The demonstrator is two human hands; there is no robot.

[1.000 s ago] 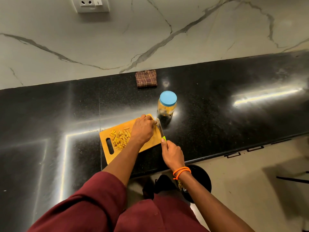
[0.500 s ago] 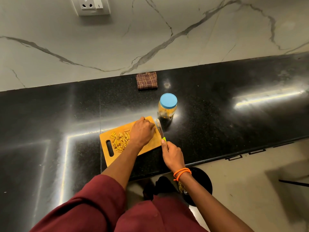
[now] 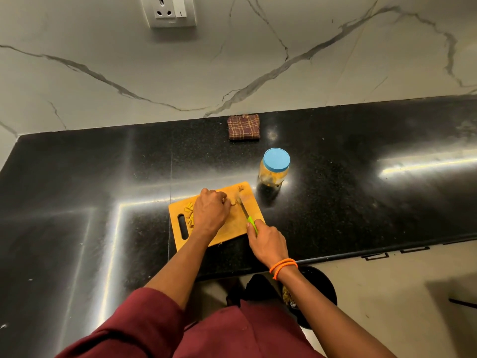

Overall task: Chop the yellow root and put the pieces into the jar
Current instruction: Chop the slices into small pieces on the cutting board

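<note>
A wooden cutting board [image 3: 233,228] lies on the black counter. My left hand [image 3: 210,211] rests on it with curled fingers, pinning a small piece of yellow root [image 3: 233,202] at its fingertips. My right hand [image 3: 268,242] grips the green handle of a knife [image 3: 245,210], whose blade lies on the board just right of the root. Several chopped yellow pieces [image 3: 189,215] lie by the board's handle slot, partly hidden by my left hand. A clear jar [image 3: 275,166] with a blue lid on stands just beyond the board's far right corner.
A folded brown checked cloth [image 3: 243,127] lies near the marble wall. A power socket [image 3: 171,10] is on the wall above. A black bin [image 3: 317,293] stands on the floor below the counter edge. A small root scrap [image 3: 240,188] sits at the board's far corner.
The knife blade has shifted left toward my left fingertips. My left hand has slid left on the board and now covers more of the chopped pile.
</note>
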